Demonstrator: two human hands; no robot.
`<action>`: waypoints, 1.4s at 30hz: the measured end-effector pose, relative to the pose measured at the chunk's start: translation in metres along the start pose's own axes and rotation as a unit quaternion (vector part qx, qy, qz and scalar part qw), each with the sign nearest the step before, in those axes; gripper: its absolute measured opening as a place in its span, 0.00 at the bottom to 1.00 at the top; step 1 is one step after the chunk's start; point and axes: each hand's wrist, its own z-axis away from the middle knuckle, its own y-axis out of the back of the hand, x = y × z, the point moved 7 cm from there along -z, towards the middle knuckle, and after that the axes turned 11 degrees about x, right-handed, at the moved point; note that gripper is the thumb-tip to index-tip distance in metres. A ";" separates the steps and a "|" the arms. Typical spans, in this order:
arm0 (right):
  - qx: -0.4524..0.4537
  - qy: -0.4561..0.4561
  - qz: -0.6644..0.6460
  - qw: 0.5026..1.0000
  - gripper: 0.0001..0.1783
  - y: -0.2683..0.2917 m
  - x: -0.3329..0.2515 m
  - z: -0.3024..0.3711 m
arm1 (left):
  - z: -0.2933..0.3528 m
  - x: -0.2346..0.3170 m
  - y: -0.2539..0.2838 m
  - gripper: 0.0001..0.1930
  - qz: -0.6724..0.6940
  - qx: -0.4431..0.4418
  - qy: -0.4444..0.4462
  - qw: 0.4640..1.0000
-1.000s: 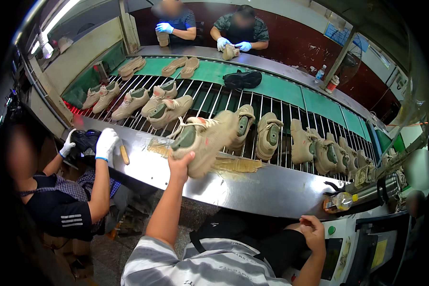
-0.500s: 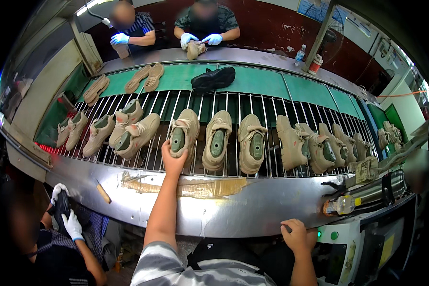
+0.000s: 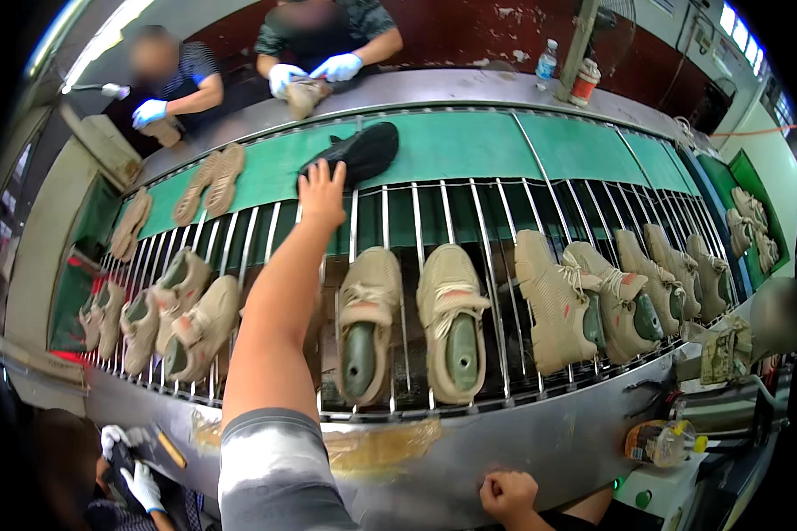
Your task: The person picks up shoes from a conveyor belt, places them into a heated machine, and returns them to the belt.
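Black shoe [image 3: 356, 153]: on green belt [image 3: 540, 146], far side of wire rack [image 3: 469, 212]; long axis slants up to the right.
Left hand [image 3: 321, 192]: fingers spread, empty, fingertips at shoe's near end; nearer hand.
Right hand [image 3: 507, 495]: fisted, by steel edge, well apart.

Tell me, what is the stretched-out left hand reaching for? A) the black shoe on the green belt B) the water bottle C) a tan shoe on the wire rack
A: the left hand stretches over the wire rack with its fingertips at the black shoe on the green belt.
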 end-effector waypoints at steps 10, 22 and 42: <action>0.002 -0.035 -0.001 0.999 0.03 0.002 -0.006 0.000 | -0.049 0.019 -0.046 0.44 0.005 -0.015 -0.030 0.999; 0.014 -0.226 -0.192 0.955 0.12 0.072 0.007 0.088 | 0.177 -0.007 0.248 0.32 0.811 -0.185 0.255 0.493; 0.486 -0.096 -0.651 0.575 0.41 0.446 0.005 0.421 | 0.631 0.432 0.479 0.19 0.530 -0.636 -0.294 0.477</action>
